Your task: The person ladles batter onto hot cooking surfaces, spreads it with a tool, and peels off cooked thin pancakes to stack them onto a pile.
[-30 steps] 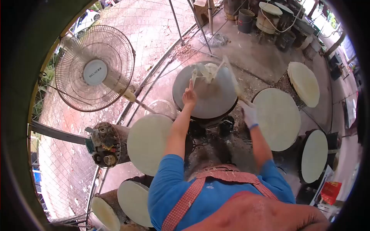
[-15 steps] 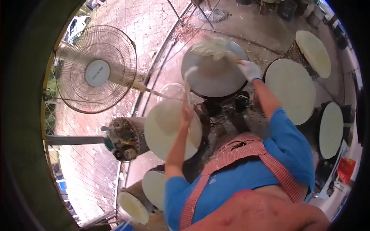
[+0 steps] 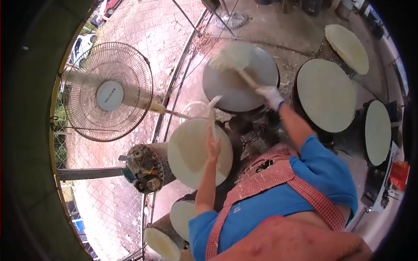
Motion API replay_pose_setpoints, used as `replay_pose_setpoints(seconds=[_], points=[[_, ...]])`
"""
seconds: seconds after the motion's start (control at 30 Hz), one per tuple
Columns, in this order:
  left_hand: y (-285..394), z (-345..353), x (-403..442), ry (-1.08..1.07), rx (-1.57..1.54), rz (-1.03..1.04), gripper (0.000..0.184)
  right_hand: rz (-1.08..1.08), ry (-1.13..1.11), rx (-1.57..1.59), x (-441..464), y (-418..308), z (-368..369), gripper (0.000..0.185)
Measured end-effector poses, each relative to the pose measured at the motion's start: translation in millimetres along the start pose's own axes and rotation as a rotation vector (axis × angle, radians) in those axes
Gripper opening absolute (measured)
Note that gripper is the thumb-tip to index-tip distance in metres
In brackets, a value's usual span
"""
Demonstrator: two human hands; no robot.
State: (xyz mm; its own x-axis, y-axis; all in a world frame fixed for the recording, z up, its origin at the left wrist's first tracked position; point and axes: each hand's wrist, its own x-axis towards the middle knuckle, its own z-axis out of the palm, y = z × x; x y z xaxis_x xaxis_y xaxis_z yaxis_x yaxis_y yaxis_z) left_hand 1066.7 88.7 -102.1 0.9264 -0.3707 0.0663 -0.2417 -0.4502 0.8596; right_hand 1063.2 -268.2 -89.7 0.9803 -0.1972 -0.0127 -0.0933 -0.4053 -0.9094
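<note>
My right hand [image 3: 271, 96], in a white glove, is closed on the handle of a wide pale brush [image 3: 233, 58]. Its head is blurred and lies over the far left part of a round grey griddle [image 3: 261, 65]. My left hand [image 3: 213, 145] is raised above a nearer round griddle, which is covered by a pale thin sheet [image 3: 185, 152]. Its fingers are wrapped round a narrow whitish stick-like thing [image 3: 212, 114] with a bent tip, whose kind I cannot make out.
A large fan [image 3: 109, 95] stands at left beside a wire fence. Below it, a post carries a basket of small items [image 3: 146, 167]. More round pale sheets lie at right, one on a griddle [image 3: 326, 95] and another beyond it [image 3: 347, 48]. A smaller pale disc [image 3: 162, 243] sits at lower left.
My right hand has shifted down and left, and the brush has turned so that more of its handle shows. My left hand still holds the whitish thing. The whole view has shifted slightly.
</note>
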Motion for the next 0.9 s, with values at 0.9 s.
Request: replay_pose_setpoints(seconds=[0.9], points=[[113,37,-97,0.188,-0.717,-0.832,0.073,0.469,-0.493,0.5,85,42,-123,0.033]])
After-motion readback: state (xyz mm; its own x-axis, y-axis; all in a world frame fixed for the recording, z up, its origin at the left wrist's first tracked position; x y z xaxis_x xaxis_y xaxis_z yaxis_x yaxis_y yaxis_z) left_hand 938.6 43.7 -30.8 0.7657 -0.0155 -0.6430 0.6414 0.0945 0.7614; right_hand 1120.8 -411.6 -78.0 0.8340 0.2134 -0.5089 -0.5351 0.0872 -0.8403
